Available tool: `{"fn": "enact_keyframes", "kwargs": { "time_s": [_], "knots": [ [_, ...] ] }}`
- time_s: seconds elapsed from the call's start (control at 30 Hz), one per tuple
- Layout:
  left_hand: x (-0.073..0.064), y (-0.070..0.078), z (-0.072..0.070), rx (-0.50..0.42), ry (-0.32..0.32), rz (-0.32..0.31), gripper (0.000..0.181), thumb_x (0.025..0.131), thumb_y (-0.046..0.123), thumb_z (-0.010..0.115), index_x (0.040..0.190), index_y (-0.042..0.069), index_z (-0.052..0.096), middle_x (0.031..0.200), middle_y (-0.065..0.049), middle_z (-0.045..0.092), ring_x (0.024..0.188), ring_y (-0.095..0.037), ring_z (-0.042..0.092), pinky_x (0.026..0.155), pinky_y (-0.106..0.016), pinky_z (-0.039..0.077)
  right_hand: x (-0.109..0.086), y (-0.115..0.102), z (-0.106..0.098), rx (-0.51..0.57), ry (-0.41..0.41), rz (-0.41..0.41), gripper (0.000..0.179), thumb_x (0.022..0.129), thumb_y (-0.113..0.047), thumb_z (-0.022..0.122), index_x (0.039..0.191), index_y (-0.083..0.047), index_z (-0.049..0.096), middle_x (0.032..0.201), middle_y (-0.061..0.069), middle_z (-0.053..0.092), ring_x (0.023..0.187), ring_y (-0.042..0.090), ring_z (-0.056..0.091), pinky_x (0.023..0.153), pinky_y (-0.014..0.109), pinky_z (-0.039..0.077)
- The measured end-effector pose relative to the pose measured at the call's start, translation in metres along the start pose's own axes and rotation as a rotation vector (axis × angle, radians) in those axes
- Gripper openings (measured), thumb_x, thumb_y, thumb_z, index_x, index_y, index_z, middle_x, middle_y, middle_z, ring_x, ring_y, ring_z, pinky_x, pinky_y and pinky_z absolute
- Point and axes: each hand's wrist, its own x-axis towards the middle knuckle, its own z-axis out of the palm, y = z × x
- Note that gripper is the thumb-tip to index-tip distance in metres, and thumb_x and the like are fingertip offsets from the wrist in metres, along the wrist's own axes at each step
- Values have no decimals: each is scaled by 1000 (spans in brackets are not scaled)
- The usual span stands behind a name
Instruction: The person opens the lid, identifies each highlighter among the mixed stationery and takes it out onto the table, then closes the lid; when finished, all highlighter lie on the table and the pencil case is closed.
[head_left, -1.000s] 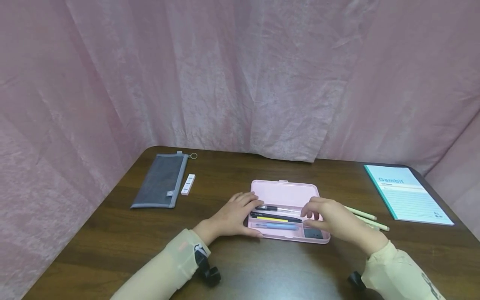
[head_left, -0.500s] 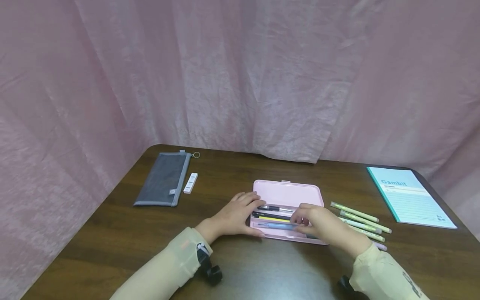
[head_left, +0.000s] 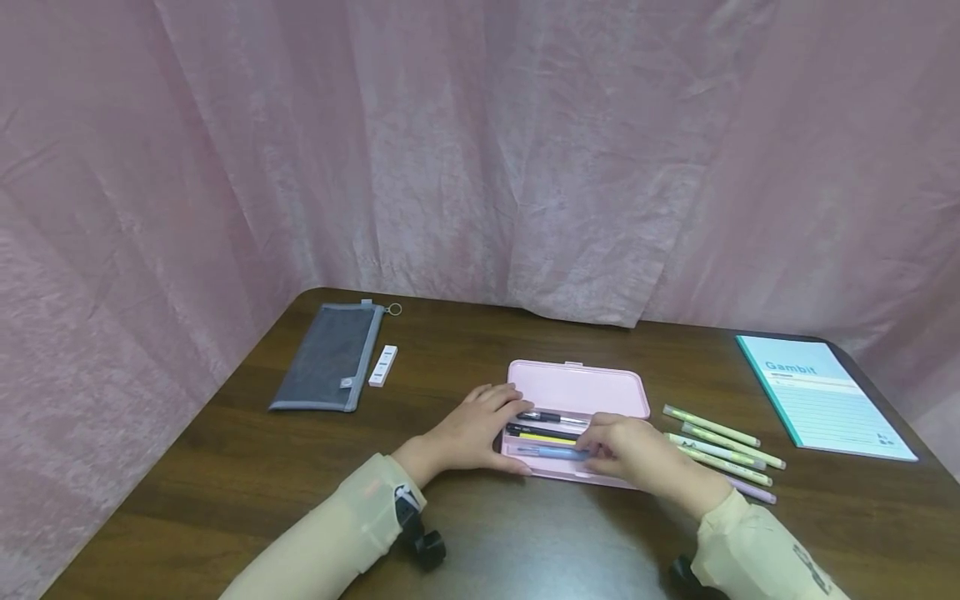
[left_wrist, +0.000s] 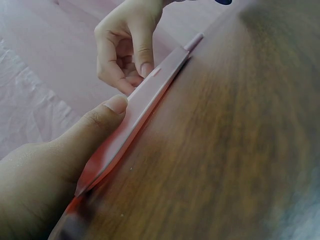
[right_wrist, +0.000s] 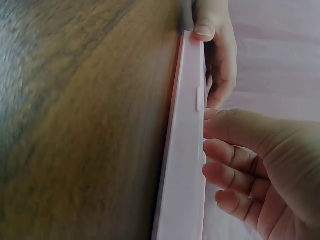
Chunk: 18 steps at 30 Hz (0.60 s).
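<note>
A pink pencil case [head_left: 581, 390] lies with its lid raised in the head view. My left hand [head_left: 476, 429] holds its left end, the thumb [left_wrist: 112, 107] against the front wall in the left wrist view. Inside lie a pen with a black grip [head_left: 551, 417], a black-and-yellow pen or pencil [head_left: 542, 434] and a light blue pen [head_left: 546, 452]. My right hand [head_left: 633, 454] reaches into the right part with bent fingers, by the blue pen's right end. Its index fingertip is hidden behind the case wall [right_wrist: 185, 150] in the right wrist view, so a pinch cannot be confirmed.
Several pale green and white markers [head_left: 720, 446] and a purple one [head_left: 752, 490] lie right of the case. A notebook [head_left: 825, 396] is at far right. To the left are a grey mesh zip pouch [head_left: 326, 354] and a small white strip [head_left: 383, 366].
My right hand has moved left and down into the case, over to the blue pen's right end, uncovering the markers. My left hand stays on the case's left end.
</note>
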Motion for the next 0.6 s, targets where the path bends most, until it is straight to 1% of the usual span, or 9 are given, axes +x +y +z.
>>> {"fn": "enact_keyframes", "kwargs": {
  "time_s": [0.17, 0.27, 0.37, 0.6],
  "knots": [
    [0, 0, 0, -2, -9, -6, 89, 74, 76, 60, 144, 25, 40, 150, -2, 40, 144, -21, 31, 121, -45, 21, 1, -1, 3, -57, 5, -13, 11, 78, -18, 77, 89, -18, 74, 80, -12, 61, 65, -4, 51, 58, 18, 46],
    [1, -1, 0, 1, -13, -7, 90, 74, 76, 60, 144, 25, 40, 151, -2, 40, 144, -21, 31, 121, -46, 21, 1, -1, 5, -82, 12, -21, 10, 78, -20, 78, 87, -19, 74, 76, -13, 58, 60, -6, 44, 54, 16, 41],
    [1, -1, 1, 4, -15, -7, 90, 74, 76, 59, 144, 25, 40, 151, -2, 40, 144, -21, 31, 121, -46, 21, 1, -1, 6, -99, 13, -13, 9, 77, -20, 78, 86, -21, 74, 74, -14, 57, 58, -6, 41, 53, 16, 40],
    [0, -1, 0, -2, -16, -7, 90, 74, 76, 60, 145, 25, 40, 151, -2, 40, 144, -21, 30, 121, -45, 21, 2, -2, 7, -130, 9, 5, 9, 76, -23, 79, 83, -22, 74, 73, -14, 56, 57, -5, 42, 52, 17, 39]
  ]
}}
